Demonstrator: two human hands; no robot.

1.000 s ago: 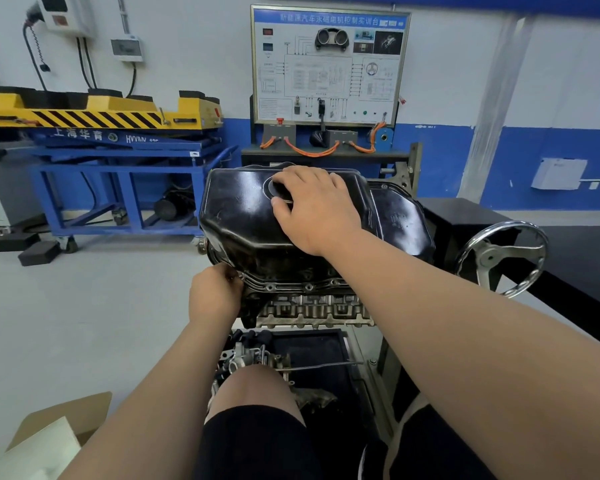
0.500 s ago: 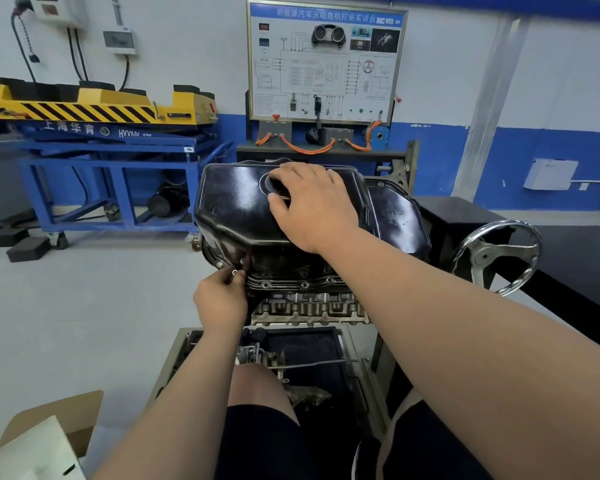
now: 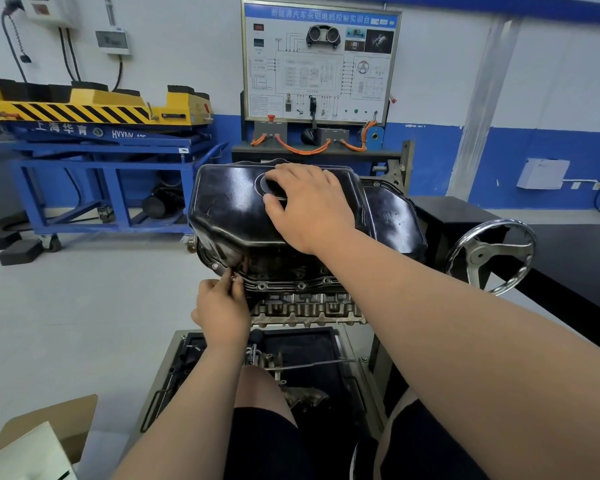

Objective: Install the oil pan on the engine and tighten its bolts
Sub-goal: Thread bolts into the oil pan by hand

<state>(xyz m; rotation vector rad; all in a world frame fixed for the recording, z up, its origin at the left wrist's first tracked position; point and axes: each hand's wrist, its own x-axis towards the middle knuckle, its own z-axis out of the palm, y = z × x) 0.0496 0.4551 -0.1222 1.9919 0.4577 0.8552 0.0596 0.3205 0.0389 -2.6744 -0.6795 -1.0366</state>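
Nearest, one cardboard box (image 3: 45,441) lies at lower left, and one dark parts tray (image 3: 326,341) sits under the stand by my knee. Above the tray, my left hand (image 3: 222,306) pinches one small bolt (image 3: 234,278) between curled fingers and holds it at the near-left corner of the pan flange. The flange rests on the one upturned engine (image 3: 309,306). The one black oil pan (image 3: 229,209) sits on top of the engine. My right hand (image 3: 309,209) lies flat on its crown, fingers extended and gripping nothing, pressing it down. One chrome handwheel (image 3: 489,254) stands to the right. Farther off are one blue lift cart (image 3: 101,150) and one wall training board (image 3: 319,60).

Risks, as judged: I cannot see any bolt seated, so the pan may slide if my right hand eases, misaligning the holes. A bolt started at a slant may cross-thread, and a bolt that slips from my fingers would likely drop into the tray. The flange holes are several, too small to count surely.
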